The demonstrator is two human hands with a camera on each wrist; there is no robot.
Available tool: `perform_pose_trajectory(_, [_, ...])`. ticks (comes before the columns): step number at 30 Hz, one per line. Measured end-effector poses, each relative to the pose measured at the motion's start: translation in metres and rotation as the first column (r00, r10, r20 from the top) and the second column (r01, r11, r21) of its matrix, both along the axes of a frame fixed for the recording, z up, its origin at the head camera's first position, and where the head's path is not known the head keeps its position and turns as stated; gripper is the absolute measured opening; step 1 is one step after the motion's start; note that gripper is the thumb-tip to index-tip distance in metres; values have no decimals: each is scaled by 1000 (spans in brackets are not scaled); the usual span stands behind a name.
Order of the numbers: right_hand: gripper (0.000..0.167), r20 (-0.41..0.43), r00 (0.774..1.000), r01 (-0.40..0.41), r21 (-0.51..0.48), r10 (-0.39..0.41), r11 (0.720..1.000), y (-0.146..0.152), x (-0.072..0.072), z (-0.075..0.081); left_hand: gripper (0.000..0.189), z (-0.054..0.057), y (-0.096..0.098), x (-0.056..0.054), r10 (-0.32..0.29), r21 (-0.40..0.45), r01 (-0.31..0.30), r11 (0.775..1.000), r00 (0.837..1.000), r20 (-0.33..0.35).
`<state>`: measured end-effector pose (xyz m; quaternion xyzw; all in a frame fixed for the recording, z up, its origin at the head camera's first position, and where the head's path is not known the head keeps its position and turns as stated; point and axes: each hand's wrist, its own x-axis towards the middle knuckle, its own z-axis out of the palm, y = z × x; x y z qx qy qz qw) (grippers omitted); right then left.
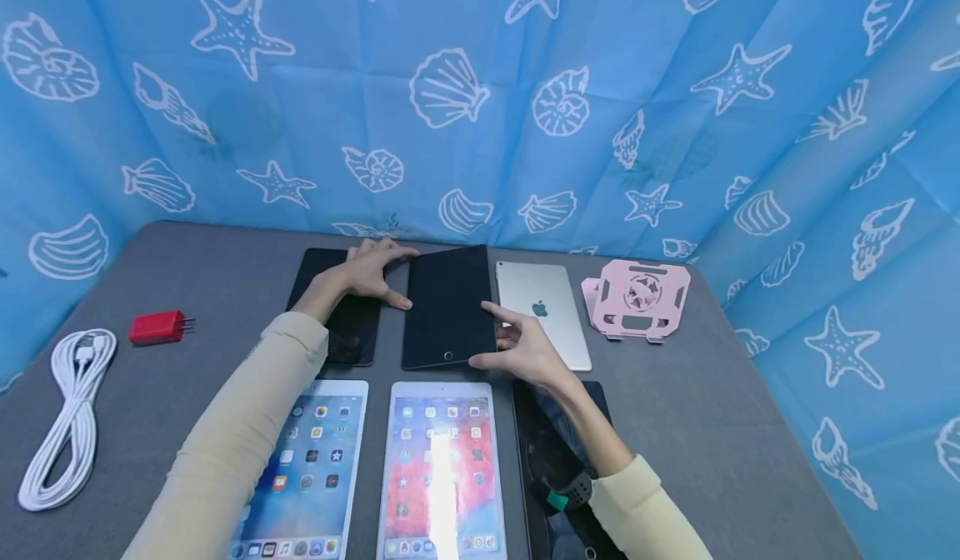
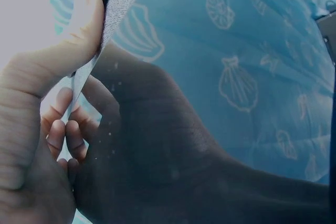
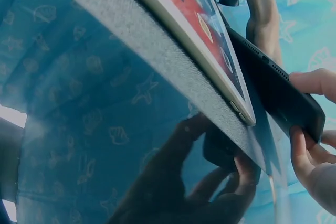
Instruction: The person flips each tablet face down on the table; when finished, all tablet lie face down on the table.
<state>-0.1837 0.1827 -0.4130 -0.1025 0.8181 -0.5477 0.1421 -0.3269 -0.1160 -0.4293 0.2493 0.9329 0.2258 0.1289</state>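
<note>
A black tablet (image 1: 448, 308) lies between my two hands in the back row, its screen up. My left hand (image 1: 367, 267) holds it by the left edge, index finger at the top corner and thumb lower down. My right hand (image 1: 525, 350) grips the lower right corner, with the thumb at the bottom edge. In the right wrist view the black tablet (image 3: 281, 95) is tilted off the table between that thumb and the fingers. Under my left hand lies another dark tablet (image 1: 358, 327), partly hidden. The left wrist view shows the left thumb (image 2: 84, 30) against a dark edge.
A silver tablet (image 1: 534, 297) and pink stand (image 1: 641, 297) stand right. In front are two lit white-framed tablets (image 1: 402, 477) (image 1: 318, 460) and a dark tablet (image 1: 536, 460) under my right forearm. A red charger (image 1: 157, 327) and coiled white cable (image 1: 90, 418) lie left. A blue curtain (image 1: 480, 85) hangs behind.
</note>
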Motion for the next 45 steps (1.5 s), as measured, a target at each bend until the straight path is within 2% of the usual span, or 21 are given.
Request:
perform_pose_trajectory(4, [88, -70, 997, -4, 65, 9, 998, 1, 2, 4, 98, 1, 3, 2, -5, -39, 4, 999, 1000, -10])
perform_pose_trajectory(12, [86, -148, 988, -17, 97, 31, 995, 2, 6, 12, 101, 7, 13, 10, -34, -119, 30, 992, 999, -33])
perform_pose_trajectory(23, [86, -269, 962, -16, 124, 50, 992, 4, 7, 30, 103, 6, 32, 18, -80, -74, 76, 994, 996, -51])
perform_pose_trajectory(28, [89, -308, 950, -28, 100, 58, 995, 1, 9, 37, 105, 10, 40, 21, -91, -68, 90, 994, 996, -11])
perform_pose_trajectory(31, [92, -308, 950, -28, 79, 51, 996, -3, 10, 38, 101, 14, 40, 20, -104, -18, 104, 994, 994, 15])
perform_pose_trajectory(37, [92, -304, 953, 14, 47, 1, 999, -11, 11, 34, 94, 32, 40, 16, -130, 178, 108, 978, 985, 117])
perform_pose_trajectory(40, [87, -309, 951, 35, 30, -24, 999, -15, 11, 36, 95, 38, 41, 16, -141, 209, 104, 972, 976, 167])
perform_pose_trajectory(45, [84, -315, 949, 36, 3, -33, 999, -25, 15, 40, 107, 40, 45, 19, -165, 243, 116, 963, 967, 194])
